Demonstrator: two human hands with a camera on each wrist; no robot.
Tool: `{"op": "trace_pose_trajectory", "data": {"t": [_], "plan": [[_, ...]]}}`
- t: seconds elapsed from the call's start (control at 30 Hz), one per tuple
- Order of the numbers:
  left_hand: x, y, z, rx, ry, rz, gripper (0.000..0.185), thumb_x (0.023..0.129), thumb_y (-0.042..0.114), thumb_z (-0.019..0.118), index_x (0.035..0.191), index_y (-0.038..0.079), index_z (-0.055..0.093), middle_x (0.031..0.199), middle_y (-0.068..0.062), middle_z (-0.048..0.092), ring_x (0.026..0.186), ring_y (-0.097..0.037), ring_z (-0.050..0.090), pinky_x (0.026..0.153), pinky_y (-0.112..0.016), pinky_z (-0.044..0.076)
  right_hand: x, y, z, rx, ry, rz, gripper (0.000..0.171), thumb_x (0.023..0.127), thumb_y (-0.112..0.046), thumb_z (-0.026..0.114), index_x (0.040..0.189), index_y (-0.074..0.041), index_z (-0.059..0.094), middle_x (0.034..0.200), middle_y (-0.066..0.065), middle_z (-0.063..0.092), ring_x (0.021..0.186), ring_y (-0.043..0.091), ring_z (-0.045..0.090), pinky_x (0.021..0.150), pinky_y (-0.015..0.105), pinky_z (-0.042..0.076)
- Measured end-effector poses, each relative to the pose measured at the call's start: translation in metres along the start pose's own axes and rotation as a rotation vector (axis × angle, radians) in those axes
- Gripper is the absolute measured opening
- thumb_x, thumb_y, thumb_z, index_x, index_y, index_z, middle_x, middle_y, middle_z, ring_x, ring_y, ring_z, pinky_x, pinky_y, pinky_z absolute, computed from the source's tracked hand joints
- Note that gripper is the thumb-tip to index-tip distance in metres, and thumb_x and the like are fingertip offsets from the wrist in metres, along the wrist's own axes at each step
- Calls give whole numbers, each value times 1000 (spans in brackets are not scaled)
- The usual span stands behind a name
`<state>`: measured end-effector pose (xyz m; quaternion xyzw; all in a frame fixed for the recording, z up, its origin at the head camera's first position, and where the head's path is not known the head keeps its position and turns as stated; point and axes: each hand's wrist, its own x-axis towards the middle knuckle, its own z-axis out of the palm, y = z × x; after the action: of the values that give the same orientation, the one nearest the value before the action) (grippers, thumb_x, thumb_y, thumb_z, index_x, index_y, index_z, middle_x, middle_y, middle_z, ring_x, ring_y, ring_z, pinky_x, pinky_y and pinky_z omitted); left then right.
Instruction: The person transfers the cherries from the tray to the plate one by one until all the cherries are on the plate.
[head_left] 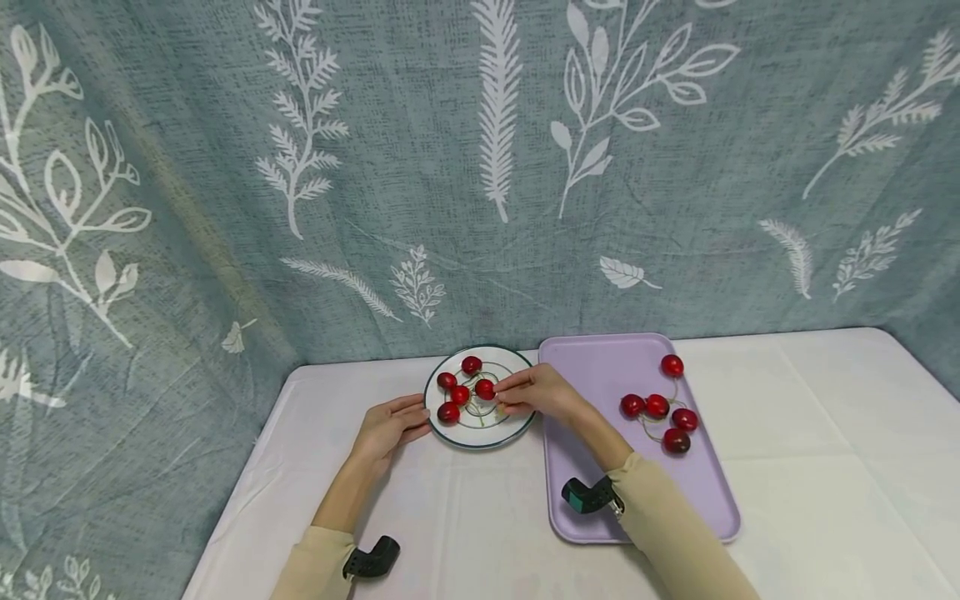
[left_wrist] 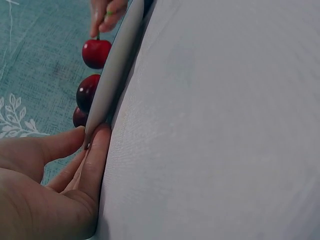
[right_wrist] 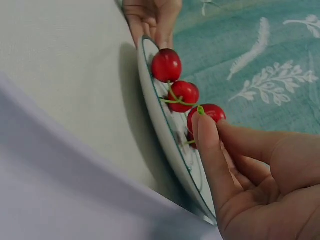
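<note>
While your left hand rests with straight fingers against the rim of the white plate, your right hand pinches a cherry by its stem just above the plate's middle; 4 more cherries lie on that plate, and 5 others sit on the purple tray to its right
</note>
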<state>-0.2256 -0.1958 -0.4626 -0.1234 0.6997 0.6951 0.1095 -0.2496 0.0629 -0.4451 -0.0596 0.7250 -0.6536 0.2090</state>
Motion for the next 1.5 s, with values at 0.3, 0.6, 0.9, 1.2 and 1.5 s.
{"op": "trace_pose_trajectory", "data": {"t": [0.3, 0.6, 0.9, 1.2, 1.5], "plan": [[0, 0, 1, 2, -3, 9, 42, 94, -7, 57, 136, -12, 48, 134, -31, 52, 90, -12, 67, 81, -26, 60, 5, 4, 10, 42, 25, 2, 21, 91, 7, 62, 111, 15, 67, 99, 25, 71, 78, 15, 70, 74, 26, 62], [-2, 1, 1, -5, -9, 19, 43, 94, -7, 57, 136, -13, 47, 133, -31, 53, 88, -11, 67, 81, -26, 60, 4, 2, 15, -11, 13, -53, 16, 91, 7, 62, 105, 13, 69, 92, 19, 73, 76, 17, 71, 71, 27, 62], [-2, 0, -1, -2, -16, 21, 43, 95, -6, 57, 136, -13, 47, 134, -31, 52, 88, -10, 67, 82, -25, 59, 10, 1, 22, -87, 69, -23, 21, 95, 1, 60, 111, 12, 67, 93, 20, 71, 66, 12, 67, 65, 26, 62], [2, -1, 1, -4, -8, 9, 43, 95, -6, 57, 136, -11, 48, 135, -30, 53, 89, -10, 68, 82, -25, 59, 8, -2, 25, -121, 97, -33, 23, 96, -3, 60, 113, 11, 67, 93, 18, 71, 66, 15, 66, 64, 27, 62], [0, 0, 0, 5, -6, 7, 43, 95, -5, 57, 136, -10, 48, 134, -29, 54, 89, -10, 67, 81, -24, 59, -6, -11, 18, -210, 164, -60, 21, 95, -7, 62, 106, 10, 69, 83, 19, 71, 70, 25, 70, 63, 31, 63]]}}
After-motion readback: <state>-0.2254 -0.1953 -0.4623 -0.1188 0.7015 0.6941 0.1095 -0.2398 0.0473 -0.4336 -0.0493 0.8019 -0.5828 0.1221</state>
